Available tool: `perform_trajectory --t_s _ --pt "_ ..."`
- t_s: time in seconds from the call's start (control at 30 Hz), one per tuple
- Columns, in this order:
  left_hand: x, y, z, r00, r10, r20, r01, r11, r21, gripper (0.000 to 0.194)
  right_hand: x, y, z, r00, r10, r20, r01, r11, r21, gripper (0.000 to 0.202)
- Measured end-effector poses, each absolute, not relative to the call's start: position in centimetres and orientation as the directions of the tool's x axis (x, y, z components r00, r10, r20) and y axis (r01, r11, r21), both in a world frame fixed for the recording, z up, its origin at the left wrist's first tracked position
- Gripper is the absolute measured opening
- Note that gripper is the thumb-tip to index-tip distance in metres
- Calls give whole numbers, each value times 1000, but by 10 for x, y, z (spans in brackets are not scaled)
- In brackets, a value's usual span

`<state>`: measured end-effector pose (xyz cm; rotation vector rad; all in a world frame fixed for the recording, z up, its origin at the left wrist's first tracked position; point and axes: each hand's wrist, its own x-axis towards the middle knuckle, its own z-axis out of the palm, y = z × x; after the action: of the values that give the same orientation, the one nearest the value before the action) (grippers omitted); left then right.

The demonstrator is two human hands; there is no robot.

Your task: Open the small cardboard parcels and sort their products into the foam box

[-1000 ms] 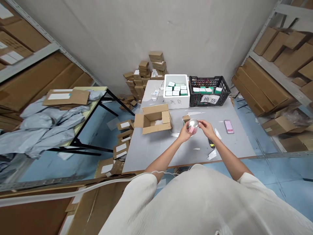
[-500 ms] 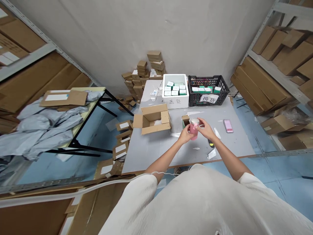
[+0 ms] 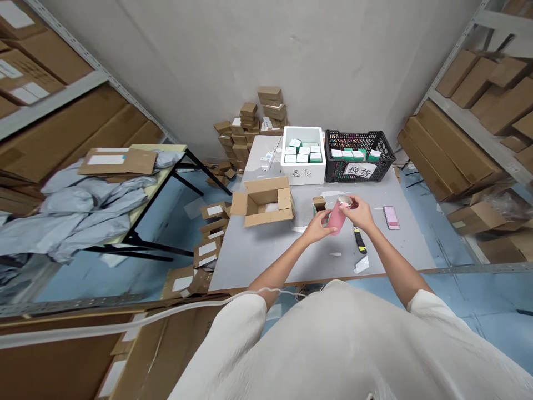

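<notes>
2 hands hold 1 tilted, silver-topped pink cylinder.

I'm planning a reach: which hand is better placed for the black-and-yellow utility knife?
Likely the right hand, nearer the knife; both hold the pink cylindrical bottle, but the left hand is farther away.

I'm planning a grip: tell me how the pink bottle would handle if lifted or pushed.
The pink bottle is probably stiff: its outline looks straight between the left hand and right hand. Laid down, its rounded body may roll; stood up, its tall, narrow shape could tip.
</notes>
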<state>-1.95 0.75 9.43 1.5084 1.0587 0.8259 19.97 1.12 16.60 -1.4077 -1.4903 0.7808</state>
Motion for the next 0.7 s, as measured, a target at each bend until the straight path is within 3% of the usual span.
perform_trajectory --t_s 0.07,0.27,0.43,0.7 --pt "-28 17 84 319 947 -41 214 -30 976 75 206 20 172 137 968 210 406 139 -903 53" --pt "-53 35 64 90 991 -95 460 43 887 35 209 45 170 254 930 264 393 150 -907 62" --pt "-54 37 64 133 987 -86 525 3 851 34 187 61 154 287 932 223 372 106 -922 59" --pt "-55 29 62 212 972 -104 481 -11 877 40 167 69 123 254 959 128 369 26 -929 57"
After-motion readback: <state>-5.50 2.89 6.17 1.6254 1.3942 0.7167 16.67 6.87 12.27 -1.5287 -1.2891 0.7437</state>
